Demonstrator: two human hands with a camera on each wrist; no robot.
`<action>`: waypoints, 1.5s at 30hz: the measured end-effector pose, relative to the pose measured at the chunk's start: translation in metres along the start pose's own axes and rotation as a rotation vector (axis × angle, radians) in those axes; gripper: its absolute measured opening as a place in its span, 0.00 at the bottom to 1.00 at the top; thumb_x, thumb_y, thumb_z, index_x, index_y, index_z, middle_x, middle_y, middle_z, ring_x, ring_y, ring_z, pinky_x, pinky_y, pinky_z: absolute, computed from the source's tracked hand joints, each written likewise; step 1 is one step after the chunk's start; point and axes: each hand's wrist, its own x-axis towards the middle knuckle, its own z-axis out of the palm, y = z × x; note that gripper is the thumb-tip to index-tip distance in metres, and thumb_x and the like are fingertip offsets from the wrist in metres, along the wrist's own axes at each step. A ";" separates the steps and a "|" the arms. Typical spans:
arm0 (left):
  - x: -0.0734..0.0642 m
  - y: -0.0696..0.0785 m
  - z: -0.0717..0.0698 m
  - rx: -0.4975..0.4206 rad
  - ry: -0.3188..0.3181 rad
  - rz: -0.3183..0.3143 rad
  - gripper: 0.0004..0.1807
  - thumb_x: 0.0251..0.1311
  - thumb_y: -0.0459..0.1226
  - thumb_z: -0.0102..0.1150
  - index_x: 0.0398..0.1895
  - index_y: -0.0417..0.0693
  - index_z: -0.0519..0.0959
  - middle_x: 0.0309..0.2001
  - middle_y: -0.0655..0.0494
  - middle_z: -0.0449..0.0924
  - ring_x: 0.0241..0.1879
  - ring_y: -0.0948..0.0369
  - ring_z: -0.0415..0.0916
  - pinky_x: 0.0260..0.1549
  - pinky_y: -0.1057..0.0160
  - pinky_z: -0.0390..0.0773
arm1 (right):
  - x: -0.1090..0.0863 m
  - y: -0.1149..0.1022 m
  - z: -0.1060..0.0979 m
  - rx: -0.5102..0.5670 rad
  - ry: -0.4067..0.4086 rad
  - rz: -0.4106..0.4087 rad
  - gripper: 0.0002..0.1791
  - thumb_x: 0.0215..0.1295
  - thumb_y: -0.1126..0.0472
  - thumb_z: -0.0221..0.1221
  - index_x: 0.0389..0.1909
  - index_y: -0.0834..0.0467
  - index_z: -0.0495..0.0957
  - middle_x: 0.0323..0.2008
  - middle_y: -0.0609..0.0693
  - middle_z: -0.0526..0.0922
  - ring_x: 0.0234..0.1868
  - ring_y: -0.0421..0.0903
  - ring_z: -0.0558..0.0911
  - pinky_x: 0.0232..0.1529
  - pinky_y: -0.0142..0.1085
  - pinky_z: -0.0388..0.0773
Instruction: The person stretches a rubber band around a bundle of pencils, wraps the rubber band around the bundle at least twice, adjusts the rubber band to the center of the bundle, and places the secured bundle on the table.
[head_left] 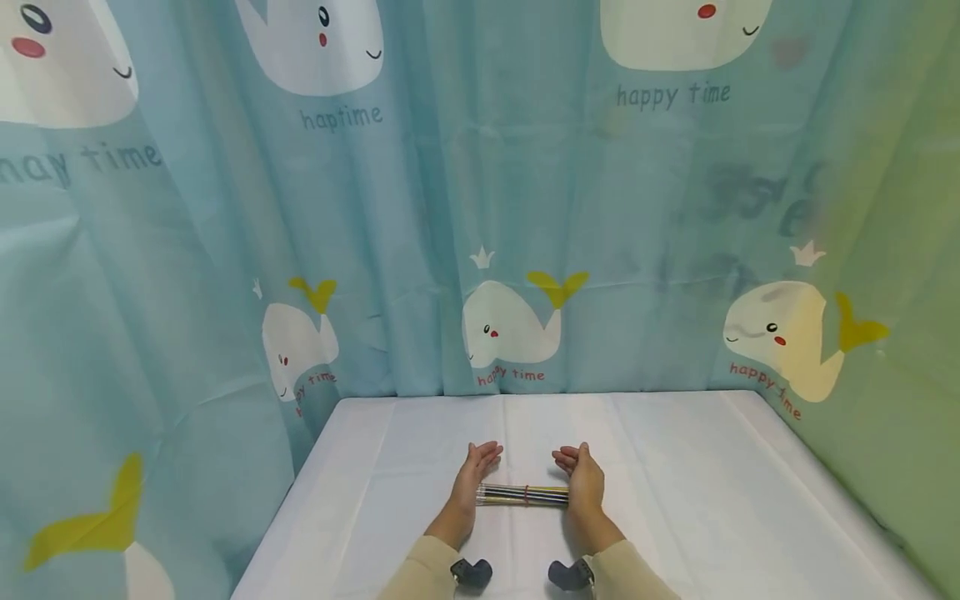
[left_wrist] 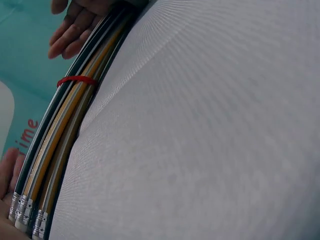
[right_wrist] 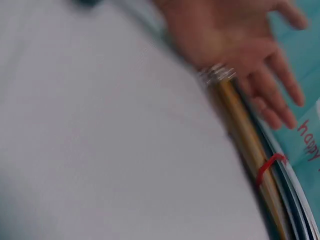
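A bundle of pencils (head_left: pixel 543 497) lies crosswise on the white table, with yellow, dark and striped barrels. A red band (left_wrist: pixel 77 80) circles it near the middle. My left hand (head_left: pixel 467 487) stands at the eraser end, palm inward, its fingers extended. The silver ferrules (left_wrist: pixel 25 207) meet that palm, as the right wrist view also shows. At the other end is my right hand (head_left: pixel 587 483), palm facing the bundle and fingers loosely extended. Its palm covers the pencils' far tips. Neither hand curls its fingers round the bundle.
White cloth covers the table (head_left: pixel 697 483), with fold lines running across it. A blue curtain (head_left: pixel 420 208) printed with whales hangs behind and at the left, and greenish fabric (head_left: pixel 900 417) borders the right. Dark devices (head_left: pixel 472 573) are strapped at both wrists.
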 end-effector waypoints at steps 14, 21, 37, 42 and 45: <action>0.003 0.003 -0.010 -0.007 0.039 0.057 0.28 0.77 0.45 0.29 0.60 0.29 0.67 0.57 0.40 0.75 0.62 0.45 0.67 0.65 0.42 0.54 | 0.003 0.001 -0.028 0.108 -0.162 0.063 0.29 0.78 0.50 0.38 0.53 0.73 0.72 0.45 0.59 0.85 0.54 0.50 0.80 0.66 0.51 0.58; 0.003 0.007 -0.019 -0.152 0.048 0.070 0.30 0.77 0.46 0.27 0.62 0.28 0.64 0.63 0.35 0.69 0.69 0.44 0.57 0.68 0.45 0.45 | 0.008 0.002 -0.036 0.181 -0.184 0.015 0.35 0.78 0.45 0.33 0.62 0.73 0.65 0.58 0.64 0.76 0.63 0.50 0.73 0.67 0.44 0.57; 0.009 -0.002 0.008 -0.360 0.227 0.113 0.41 0.74 0.58 0.20 0.61 0.26 0.63 0.60 0.31 0.69 0.66 0.39 0.58 0.67 0.44 0.46 | 0.021 -0.002 -0.025 0.285 -0.306 0.085 0.52 0.68 0.28 0.25 0.69 0.71 0.57 0.63 0.64 0.71 0.70 0.60 0.61 0.70 0.54 0.46; 0.010 -0.004 0.016 -0.095 0.267 0.131 0.27 0.76 0.47 0.33 0.47 0.31 0.73 0.47 0.40 0.78 0.54 0.45 0.72 0.60 0.46 0.61 | 0.015 0.000 -0.018 0.091 -0.365 0.040 0.41 0.74 0.37 0.33 0.63 0.71 0.66 0.57 0.62 0.78 0.70 0.62 0.59 0.68 0.58 0.42; 0.012 -0.007 0.019 0.197 0.253 0.127 0.14 0.72 0.39 0.46 0.40 0.38 0.77 0.37 0.52 0.81 0.42 0.56 0.75 0.47 0.54 0.70 | 0.012 0.004 -0.015 -0.056 -0.427 -0.072 0.22 0.73 0.56 0.50 0.55 0.71 0.74 0.52 0.61 0.81 0.66 0.63 0.65 0.66 0.58 0.51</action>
